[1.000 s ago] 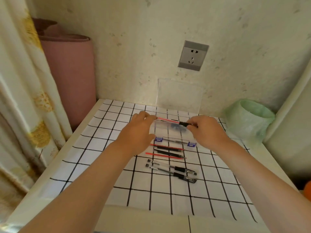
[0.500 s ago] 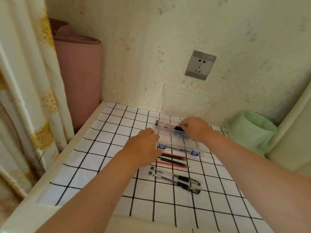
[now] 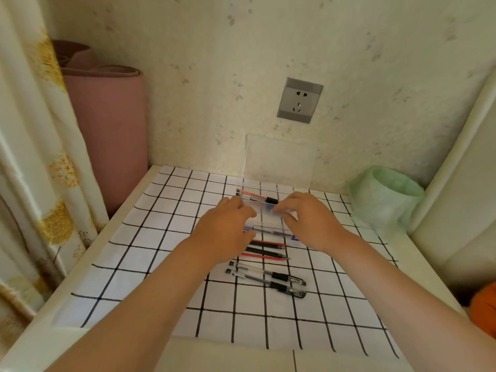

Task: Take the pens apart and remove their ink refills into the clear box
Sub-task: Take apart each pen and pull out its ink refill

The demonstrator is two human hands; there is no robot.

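I am looking down at both hands working over the clear box [image 3: 268, 218], which is sitting on the checked cloth [image 3: 166, 218] with its lid [image 3: 279, 159] standing open against the wall. My left hand [image 3: 228, 232] is lying over the box's left edge, fingers curled downward; I cannot tell whether they are pinching anything, since the knuckles are covering the tips. My right hand [image 3: 311, 221] is reaching in from the right with fingers bent toward the box wall, and the thumb and fingertips are blurring into the transparent plastic, so its grip is also unclear.

As for progress, I am judging the job to be well short of done. A red pen [image 3: 257, 197] with a black grip is lying at the far rim of the box, seemingly whole. One thin dark piece [image 3: 271, 233] is showing through the near wall, possibly a refill already inside, though the plastic is making that hard to confirm. Just in front of the box, three loose refills [image 3: 268, 249], red, black and red, are lying on the cloth, not in the box. Nearer to me, two assembled black pens [image 3: 268, 279] are resting side by side, untouched by either hand.

What is left, then: those pens are needing to come apart and the loose refills are needing to go in.

The left hand is hiding the left ends of the refills and part of the box's front clasp. An orange object [image 3: 483, 310] is being cut off at the right edge.
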